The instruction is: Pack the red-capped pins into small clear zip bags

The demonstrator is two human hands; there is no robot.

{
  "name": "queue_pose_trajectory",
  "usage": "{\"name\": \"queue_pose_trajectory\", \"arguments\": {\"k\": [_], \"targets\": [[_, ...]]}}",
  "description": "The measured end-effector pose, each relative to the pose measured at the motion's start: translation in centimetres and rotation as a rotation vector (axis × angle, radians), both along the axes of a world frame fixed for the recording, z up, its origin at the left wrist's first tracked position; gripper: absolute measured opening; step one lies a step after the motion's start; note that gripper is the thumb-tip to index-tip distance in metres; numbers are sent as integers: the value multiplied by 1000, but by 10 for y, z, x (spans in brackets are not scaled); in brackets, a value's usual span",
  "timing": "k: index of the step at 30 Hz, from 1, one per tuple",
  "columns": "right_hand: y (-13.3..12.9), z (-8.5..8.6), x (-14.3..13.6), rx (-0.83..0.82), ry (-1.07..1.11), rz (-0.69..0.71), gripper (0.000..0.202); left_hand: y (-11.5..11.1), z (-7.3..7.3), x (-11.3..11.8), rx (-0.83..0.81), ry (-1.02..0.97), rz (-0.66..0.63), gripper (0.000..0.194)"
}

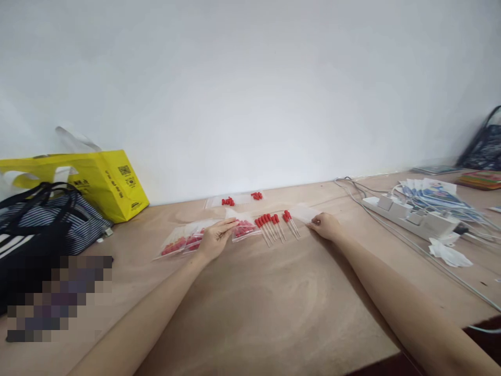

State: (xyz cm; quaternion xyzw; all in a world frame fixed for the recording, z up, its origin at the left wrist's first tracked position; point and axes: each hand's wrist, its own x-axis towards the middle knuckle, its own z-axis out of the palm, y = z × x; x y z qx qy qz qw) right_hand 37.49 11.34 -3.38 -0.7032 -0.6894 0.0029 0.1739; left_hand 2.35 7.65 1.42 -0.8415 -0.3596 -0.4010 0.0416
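Observation:
My left hand (pixel 215 239) is at a small clear zip bag of red pieces (pixel 245 228), its fingers stretched together and closed on the bag's near-left edge. More zip bags with red-ended contents (pixel 176 244) lie under and left of that hand. My right hand (pixel 325 226) pinches the edge of a clear plastic bag (pixel 305 213), in which I see no contents. Between the hands, several thin clear droppers with red bulbs (pixel 270 222) lie side by side on the table. Two more red-bulbed droppers (pixel 290 222) rest slightly apart, close to the right-hand bag.
Near the wall lie clear packs with red ends (pixel 227 201). A yellow bag (pixel 117 183) and a striped bag (pixel 88 214) stand at the left. On the right are a white power strip (pixel 407 216) with cables, a crumpled tissue (pixel 450 253) and printed leaflets (pixel 434 193).

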Motion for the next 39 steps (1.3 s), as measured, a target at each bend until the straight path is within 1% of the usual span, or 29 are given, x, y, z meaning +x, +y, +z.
{"name": "queue_pose_trajectory", "arguments": {"k": [2,4,6,9,12,14,16,17,18,19,20,22,23,26,28,29,31,33,34,36,38,39], "targets": [[0,1,-4,7,-9,6,22,12,-9,2,-6,26,11,35],[1,1,-9,14,-19,2,21,19,-17,2,-7,60,24,35],[1,0,-15,23,-29,-19,22,21,-21,0,-1,97,40,33],[0,-1,-20,38,-36,-71,23,18,-23,-3,32,150,83,28],[-2,-2,-21,59,-26,-136,24,8,-23,-5,92,177,145,22],[-4,-1,-21,108,26,-209,24,-4,-23,-6,131,188,162,25],[-6,1,-23,207,111,-294,24,-17,-23,-8,161,205,149,25],[-7,3,-25,275,153,-315,25,-25,-24,-10,214,219,128,24],[-10,5,-29,349,182,-296,25,-31,-24,-12,248,227,112,23],[-13,7,-34,423,199,-233,23,-38,-24,-14,271,229,102,24],[-18,9,-41,489,201,-131,22,-44,-23,-16,294,225,92,26],[-32,13,-63,571,165,175,17,-53,-20,-19,347,204,97,30],[-42,14,-75,573,126,319,16,-57,-18,-19,372,187,109,31],[-75,19,-116,508,-69,886,11,-67,-11,-17,445,98,159,35],[-94,22,-135,408,-140,1087,14,-72,-7,-12,465,49,141,37],[-101,24,-141,337,-133,1155,13,-74,-6,-9,449,46,105,37],[-108,27,-144,204,-43,1243,8,-77,-7,-4,346,95,15,37],[-106,28,-138,104,117,1268,8,-78,-12,-1,163,203,-35,38],[-102,28,-133,78,198,1239,10,-78,-14,-1,62,270,-48,40],[-93,26,-120,88,322,1092,12,-77,-20,-1,-108,416,-60,46],[-84,23,-108,138,382,929,14,-76,-23,-3,-207,519,-52,49],[-81,22,-103,155,397,884,14,-77,-24,-4,-240,548,-35,49]]}}
